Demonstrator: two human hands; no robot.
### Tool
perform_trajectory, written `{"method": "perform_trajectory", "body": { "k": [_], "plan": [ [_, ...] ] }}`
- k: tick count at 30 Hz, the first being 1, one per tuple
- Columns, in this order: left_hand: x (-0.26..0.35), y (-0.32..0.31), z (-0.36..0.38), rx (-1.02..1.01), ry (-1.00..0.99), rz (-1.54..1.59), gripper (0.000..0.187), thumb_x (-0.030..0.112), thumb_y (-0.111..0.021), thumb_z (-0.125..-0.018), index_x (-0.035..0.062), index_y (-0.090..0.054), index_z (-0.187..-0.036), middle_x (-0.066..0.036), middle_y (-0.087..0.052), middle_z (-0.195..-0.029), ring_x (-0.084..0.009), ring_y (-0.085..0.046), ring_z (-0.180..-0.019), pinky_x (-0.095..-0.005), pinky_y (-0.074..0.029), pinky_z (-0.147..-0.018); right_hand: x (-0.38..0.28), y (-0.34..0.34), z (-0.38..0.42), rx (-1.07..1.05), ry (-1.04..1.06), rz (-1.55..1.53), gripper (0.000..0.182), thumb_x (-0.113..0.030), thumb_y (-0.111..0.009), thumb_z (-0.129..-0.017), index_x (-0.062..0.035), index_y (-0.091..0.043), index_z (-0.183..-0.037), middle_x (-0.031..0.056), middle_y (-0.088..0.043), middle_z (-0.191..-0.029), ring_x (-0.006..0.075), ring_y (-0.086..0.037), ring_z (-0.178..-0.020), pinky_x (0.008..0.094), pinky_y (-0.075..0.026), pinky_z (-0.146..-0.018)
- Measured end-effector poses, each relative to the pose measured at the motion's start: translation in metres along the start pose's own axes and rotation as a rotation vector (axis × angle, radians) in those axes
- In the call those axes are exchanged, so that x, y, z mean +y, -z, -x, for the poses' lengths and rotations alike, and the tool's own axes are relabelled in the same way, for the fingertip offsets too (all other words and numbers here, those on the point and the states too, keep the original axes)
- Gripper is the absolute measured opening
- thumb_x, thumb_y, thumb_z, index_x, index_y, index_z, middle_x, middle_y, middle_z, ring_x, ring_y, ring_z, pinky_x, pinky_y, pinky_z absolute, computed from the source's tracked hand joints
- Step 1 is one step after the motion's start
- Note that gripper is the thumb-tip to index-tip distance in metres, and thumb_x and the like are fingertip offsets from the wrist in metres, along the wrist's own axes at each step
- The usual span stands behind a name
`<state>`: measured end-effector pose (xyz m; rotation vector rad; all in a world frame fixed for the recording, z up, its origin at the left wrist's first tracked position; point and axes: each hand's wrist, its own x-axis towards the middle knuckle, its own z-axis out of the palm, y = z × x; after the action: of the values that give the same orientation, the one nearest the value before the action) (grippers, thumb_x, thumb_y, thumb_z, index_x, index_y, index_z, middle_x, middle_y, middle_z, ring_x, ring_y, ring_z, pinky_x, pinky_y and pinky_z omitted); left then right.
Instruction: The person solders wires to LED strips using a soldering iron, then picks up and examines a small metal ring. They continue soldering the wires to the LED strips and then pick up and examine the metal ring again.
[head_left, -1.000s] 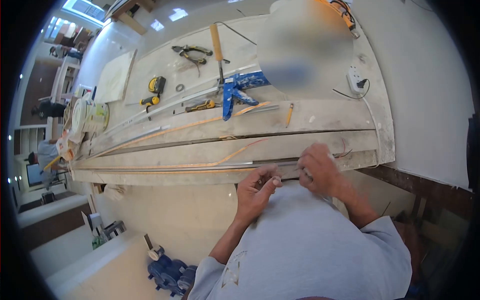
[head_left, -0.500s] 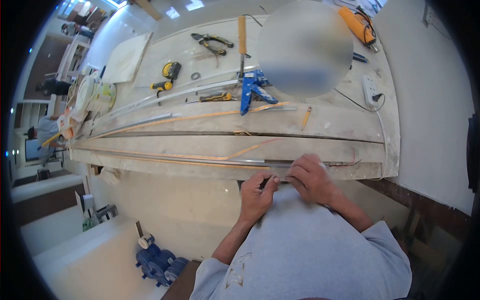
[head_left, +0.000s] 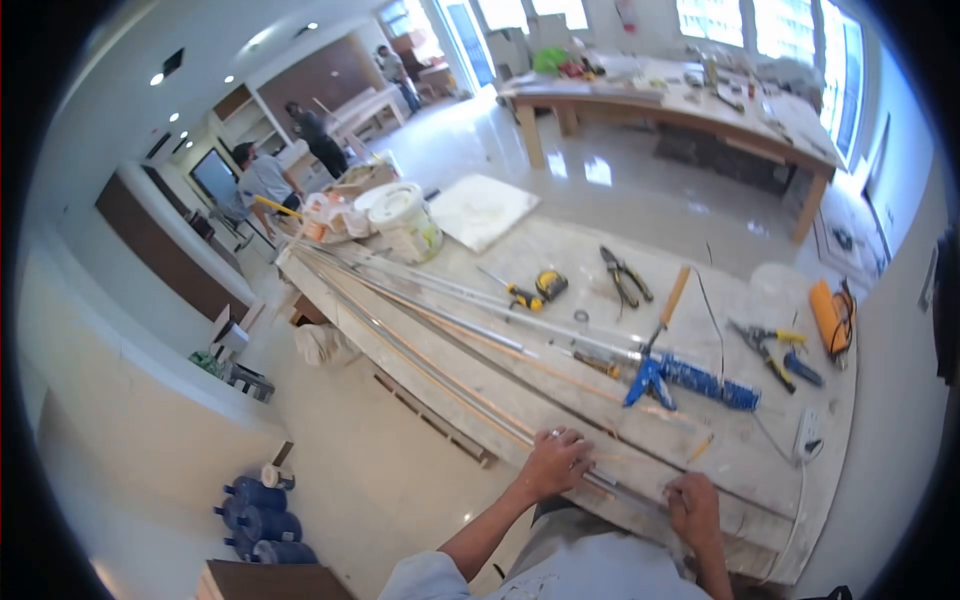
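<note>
My left hand (head_left: 556,464) lies over a long, thin metal channel (head_left: 430,362) near the bench's front edge. Its fingers are curled round the channel, whose end shows past them. To its right, my right hand (head_left: 697,508) is closed above the near boards; whatever its fingers pinch is too small to make out. An orange-tinted strip (head_left: 400,350) runs alongside the channel. Beyond my hands lie a blue caulking gun (head_left: 705,382) and a pencil (head_left: 701,447).
On the bench (head_left: 600,250) are pliers (head_left: 627,277), a tape measure (head_left: 550,284), an orange power tool (head_left: 830,315), a power strip (head_left: 808,435) and a white bucket (head_left: 405,220). Several people stand far left. Blue water bottles (head_left: 262,520) sit below left; another table (head_left: 670,105) stands behind.
The view has tilted up and turned, bringing more of the room in. My hands, close together before, are now apart, with the left reaching onto the channel.
</note>
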<state>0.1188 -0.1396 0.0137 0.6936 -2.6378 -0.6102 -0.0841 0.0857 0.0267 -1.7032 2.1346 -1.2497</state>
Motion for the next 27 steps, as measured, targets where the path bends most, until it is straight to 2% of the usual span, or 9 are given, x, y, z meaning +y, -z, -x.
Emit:
{"method": "perform_trajectory", "body": {
  "k": [1, 6, 9, 11, 15, 18, 21, 25, 27],
  "plan": [
    [0.000, 0.005, 0.003, -0.073, 0.016, 0.020, 0.035, 0.023, -0.074, -0.075, 0.0134, -0.068, -0.108, -0.009, -0.062, -0.110, -0.0298, -0.056, -0.111, -0.0478, -0.038, -0.097, -0.002, -0.001, 0.002, 0.009, -0.046, -0.034, 0.009, -0.004, -0.067, -0.077, -0.0036, -0.063, -0.085, 0.0156, -0.063, -0.084, 0.0361, -0.060, -0.084, 0.0441, -0.048, -0.077],
    [-0.017, 0.020, 0.015, -0.103, -0.073, -0.081, 0.042, 0.024, -0.074, -0.076, 0.0154, -0.065, -0.116, -0.009, -0.058, -0.116, -0.0282, -0.052, -0.118, -0.0469, -0.035, -0.099, -0.014, -0.003, -0.008, -0.017, -0.218, -0.243, 0.010, -0.007, -0.068, -0.079, -0.0019, -0.066, -0.086, 0.0167, -0.066, -0.084, 0.0352, -0.064, -0.080, 0.0419, -0.051, -0.074],
    [-0.028, 0.014, 0.016, -0.144, -0.103, -0.134, 0.036, 0.021, -0.072, -0.077, 0.0151, -0.065, -0.112, -0.008, -0.059, -0.112, -0.0264, -0.053, -0.115, -0.0454, -0.036, -0.097, -0.015, 0.003, -0.020, -0.055, -0.135, -0.146, 0.010, -0.009, -0.069, -0.079, -0.0013, -0.067, -0.086, 0.0166, -0.067, -0.083, 0.0344, -0.066, -0.079, 0.0405, -0.052, -0.073],
    [-0.037, 0.007, 0.012, -0.167, -0.117, -0.195, 0.028, 0.017, -0.070, -0.079, 0.0149, -0.063, -0.106, -0.006, -0.059, -0.107, -0.0248, -0.054, -0.112, -0.0435, -0.038, -0.094, -0.009, 0.005, -0.022, -0.094, -0.199, -0.136, 0.011, -0.009, -0.070, -0.079, -0.0013, -0.067, -0.086, 0.0164, -0.067, -0.083, 0.0345, -0.066, -0.079, 0.0403, -0.052, -0.074],
    [-0.041, 0.011, 0.005, -0.189, -0.131, -0.236, 0.021, 0.014, -0.069, -0.080, 0.0148, -0.062, -0.100, -0.003, -0.059, -0.105, -0.0234, -0.056, -0.108, -0.0424, -0.039, -0.091, -0.001, 0.020, -0.025, -0.100, -0.192, -0.135, 0.011, -0.009, -0.070, -0.079, -0.0010, -0.067, -0.086, 0.0163, -0.067, -0.083, 0.0341, -0.066, -0.080, 0.0400, -0.052, -0.074],
    [-0.037, 0.027, -0.007, -0.265, -0.113, -0.188, 0.018, 0.015, -0.069, -0.079, 0.0140, -0.063, -0.096, -0.003, -0.060, -0.101, -0.0237, -0.058, -0.103, -0.0423, -0.040, -0.089, 0.008, 0.027, -0.021, -0.045, -0.223, -0.142, 0.011, -0.007, -0.071, -0.078, -0.0006, -0.067, -0.086, 0.0163, -0.067, -0.083, 0.0324, -0.066, -0.076, 0.0386, -0.052, -0.071],
    [-0.036, 0.036, -0.022, -0.234, -0.151, -0.062, 0.016, 0.014, -0.071, -0.076, 0.0112, -0.064, -0.090, -0.006, -0.061, -0.091, -0.0270, -0.060, -0.095, -0.0419, -0.044, -0.081, 0.015, 0.030, -0.019, 0.029, -0.304, -0.191, 0.011, -0.004, -0.071, -0.077, 0.0009, -0.067, -0.087, 0.0163, -0.067, -0.081, 0.0270, -0.066, -0.069, 0.0345, -0.052, -0.065],
    [-0.047, 0.026, -0.029, -0.295, -0.140, 0.006, 0.017, 0.010, -0.072, -0.074, 0.0088, -0.064, -0.089, -0.007, -0.061, -0.091, -0.0288, -0.060, -0.094, -0.0423, -0.046, -0.081, 0.023, 0.029, -0.012, 0.047, -0.337, -0.171, 0.012, -0.005, -0.071, -0.078, 0.0018, -0.067, -0.087, 0.0168, -0.067, -0.080, 0.0260, -0.066, -0.069, 0.0341, -0.051, -0.065],
    [-0.055, 0.016, -0.027, -0.294, -0.201, 0.039, 0.017, 0.008, -0.072, -0.072, 0.0065, -0.064, -0.087, -0.009, -0.061, -0.090, -0.0301, -0.060, -0.092, -0.0418, -0.047, -0.083, 0.024, 0.029, -0.008, 0.051, -0.377, -0.165, 0.012, -0.005, -0.070, -0.078, 0.0024, -0.066, -0.087, 0.0171, -0.066, -0.079, 0.0260, -0.066, -0.069, 0.0339, -0.051, -0.066]
  ]
}}
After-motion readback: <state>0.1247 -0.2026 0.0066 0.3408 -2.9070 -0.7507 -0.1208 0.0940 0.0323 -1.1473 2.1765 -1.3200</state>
